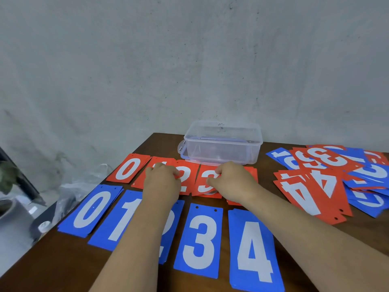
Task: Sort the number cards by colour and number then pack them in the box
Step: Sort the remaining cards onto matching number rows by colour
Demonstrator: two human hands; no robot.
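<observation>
Head view. Step in hand, as I read it: sorting, red row, with nothing packed yet.

The left hand (162, 180) lies over the red 1 pile (156, 162). Its fingertips curl against the left edge of the red 2 pile (186, 179). I can't tell if that grip is pinching a card or only nudging it.

The right hand (231, 180) sits on the right side of the red 3 pile (203, 180). Thumb and forefinger are curled onto it, so the grip looks clamped on the top card there.

- **Red row:** the red 0 pile (129, 168) lies untouched at the far-left end.
- **Blue row, nearer the camera:** blue 0 pile (92, 209), blue 1 pile (124, 218), blue 2 pile (169, 226) half hidden under the left forearm, blue 3 pile (200, 239), blue 4 pile (252, 249).
- **Still to sort:** the unsorted heap (362, 175) of mixed red and blue cards lies on the right of the surface (63, 270). Loose red 4 cards (311, 192) are fanned at its near-left edge, numbers upside down.
- **Box:** the clear box (223, 144) stands open behind the red row, just beyond the red 3 pile. It appears empty, and what looks like its lid is beneath it.

Progress is roughly midway through sorting.

Next move, judged:
- Square up the 2 and 3 piles and let go.
- Reach right for the red 4 cards, turn them round and start a red 4 pile right of the 3, where the right wrist now lies.
- Thin cards lying flat need a fingernail lift at the edge.
- Watch that a sleeve or forearm doesn't drag the blue piles.
</observation>
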